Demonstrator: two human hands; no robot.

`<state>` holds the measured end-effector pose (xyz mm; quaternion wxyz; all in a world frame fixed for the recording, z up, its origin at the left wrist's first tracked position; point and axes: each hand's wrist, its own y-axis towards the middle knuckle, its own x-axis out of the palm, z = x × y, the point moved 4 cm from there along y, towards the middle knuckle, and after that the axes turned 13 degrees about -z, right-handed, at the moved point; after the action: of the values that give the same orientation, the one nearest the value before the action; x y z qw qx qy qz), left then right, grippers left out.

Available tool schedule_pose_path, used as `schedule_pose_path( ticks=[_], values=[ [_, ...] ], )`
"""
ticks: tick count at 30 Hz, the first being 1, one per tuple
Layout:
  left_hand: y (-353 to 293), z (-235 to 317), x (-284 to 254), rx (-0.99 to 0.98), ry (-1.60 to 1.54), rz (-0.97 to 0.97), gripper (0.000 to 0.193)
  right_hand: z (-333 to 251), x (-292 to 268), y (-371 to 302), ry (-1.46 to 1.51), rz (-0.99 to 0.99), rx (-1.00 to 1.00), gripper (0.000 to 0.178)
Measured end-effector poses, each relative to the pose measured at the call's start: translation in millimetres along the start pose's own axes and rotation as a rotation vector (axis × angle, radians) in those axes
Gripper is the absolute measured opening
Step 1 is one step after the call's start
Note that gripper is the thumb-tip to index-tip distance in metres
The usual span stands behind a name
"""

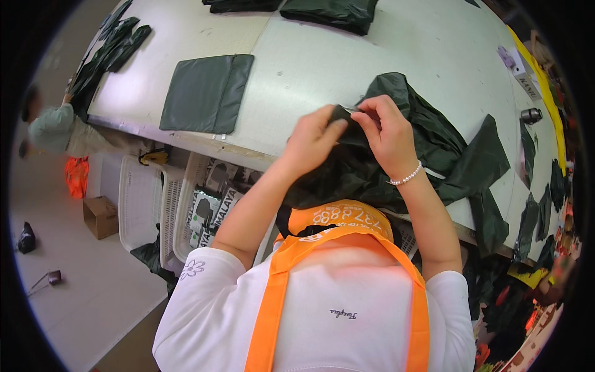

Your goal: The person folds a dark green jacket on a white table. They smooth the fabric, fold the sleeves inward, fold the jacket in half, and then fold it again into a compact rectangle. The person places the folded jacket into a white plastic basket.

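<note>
A dark green, thin, shiny piece of fabric (427, 127) lies crumpled over the table's near edge and hangs down towards my orange apron. My left hand (315, 139) is closed on its upper edge, thumb against the fingers. Close beside it, my right hand (387, 133) pinches at the same edge, thumb and forefinger together. Between the two sets of fingertips shows a small pale bit, too small to name. To the left of my hands, a flat folded square of dark green fabric (207, 93) lies on the white table (291, 74).
More folded dark fabric (328, 13) is stacked at the far side. White plastic baskets (145, 204), one with printed packages (214, 208), stand below the left edge. A cardboard box (101, 217) is on the floor. Another person (52, 127) stands far left. A small dark cylinder (531, 116) lies right.
</note>
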<state>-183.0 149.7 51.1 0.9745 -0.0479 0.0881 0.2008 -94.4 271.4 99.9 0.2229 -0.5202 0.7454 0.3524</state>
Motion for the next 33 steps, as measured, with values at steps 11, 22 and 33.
schedule_pose_path(
  ticks=[11,22,33],
  values=[
    [40,-37,-34,0.049,0.347,0.636,0.058,111,-52,-98,0.040,0.044,0.430,0.026],
    [57,-108,134,-0.269,1.139,0.259,0.060,327,-260,-315,-0.089,0.354,0.858,0.026],
    [52,-121,161,-0.630,1.194,0.356,0.065,610,-477,-640,-0.544,0.161,1.655,0.033]
  ],
)
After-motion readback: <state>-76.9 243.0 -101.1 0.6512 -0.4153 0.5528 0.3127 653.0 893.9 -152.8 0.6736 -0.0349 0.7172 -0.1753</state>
